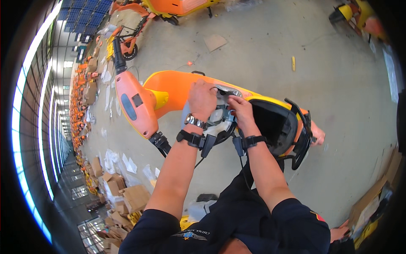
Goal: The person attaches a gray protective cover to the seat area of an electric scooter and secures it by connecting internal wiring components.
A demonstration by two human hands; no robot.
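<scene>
An orange and yellow scooter [169, 84] stands before me, its handlebar end to the left. My left hand [202, 99], with a metal watch on the wrist, bends over the middle of its body, fingers curled beside a silver-grey piece [229, 90]. Close to the right, my right hand [242, 111] has its fingers drawn together at the same opening. What either hand grips is too small or hidden to make out. Between them lie grey and whitish parts [216, 116]. An open black storage box [266, 120] sits right of my right hand.
Cardboard boxes [134, 198] and plastic wrap are heaped at lower left. More scooters [182, 7] stand at the far side, another [361, 19] at far right. A yellow strip [293, 63] and a flat cardboard piece [215, 42] lie on the floor.
</scene>
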